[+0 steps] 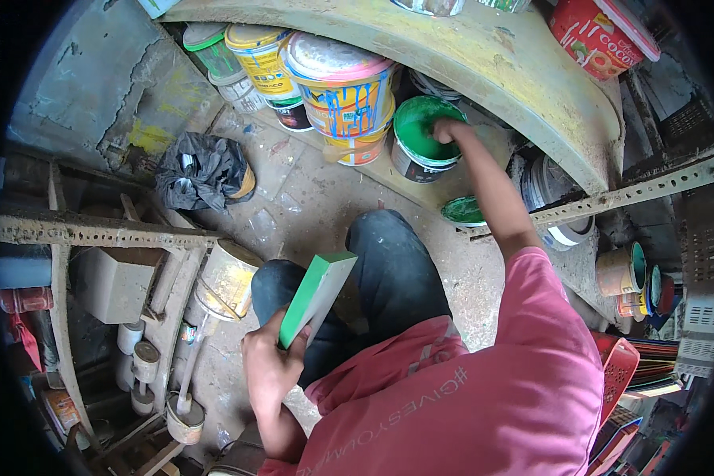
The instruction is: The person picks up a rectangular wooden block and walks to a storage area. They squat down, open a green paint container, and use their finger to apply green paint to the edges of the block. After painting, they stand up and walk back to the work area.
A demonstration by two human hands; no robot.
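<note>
My left hand (270,361) grips the lower end of a rectangular block (319,295), its long narrow face green and its wider side pale grey. The block stands tilted above my knees, its upper end pointing away from me. My right arm stretches forward to an open paint bucket (423,169) coated green inside. Over the bucket's mouth, my right hand (450,130) has its fingers curled closed; whatever they hold is hidden. Green paint (415,125) covers the inner wall beside the hand. A green-smeared lid (462,209) lies near the bucket.
Stacked paint tubs (341,87) stand left of the bucket, under a curved shelf (492,47). A black plastic bag (194,170) sits on the floor at the left. Metal racks with cans (145,362) flank me on the left; more paint pots (617,270) are at the right.
</note>
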